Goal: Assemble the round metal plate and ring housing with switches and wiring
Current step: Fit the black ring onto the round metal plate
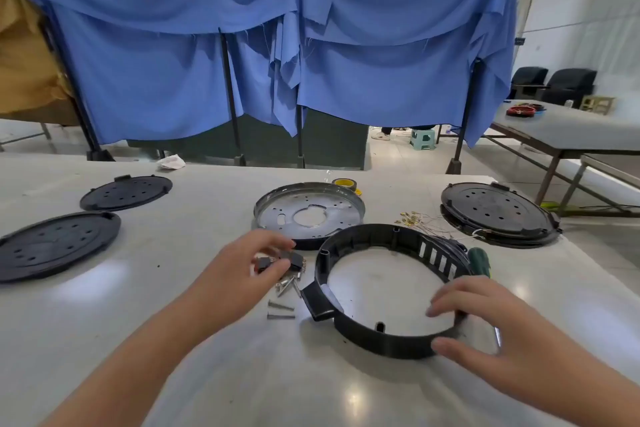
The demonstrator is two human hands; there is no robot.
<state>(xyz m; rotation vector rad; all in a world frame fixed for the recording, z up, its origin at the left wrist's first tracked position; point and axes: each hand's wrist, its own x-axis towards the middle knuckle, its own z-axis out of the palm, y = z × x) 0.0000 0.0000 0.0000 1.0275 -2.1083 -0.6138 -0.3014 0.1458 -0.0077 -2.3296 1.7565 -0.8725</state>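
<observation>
A black plastic ring housing (360,246) lies on the white table in front of me. My right hand (485,326) grips its near right rim, fingers inside and thumb outside. Behind it sits the round metal plate (308,208) with a large centre hole. My left hand (239,274) pinches a small black switch (266,263) just left of the ring; a second switch (296,260) lies beside it. Several screws (284,295) are scattered below the switches. Thin wires with brass terminals (422,220) lie behind the ring.
Two black perforated discs (55,243) (128,191) lie at the left and a larger black lid (498,211) at the right. A green-handled screwdriver (479,262) rests by the ring. Yellow tape roll (346,184) sits behind the plate. Blue cloth screens hang beyond the table.
</observation>
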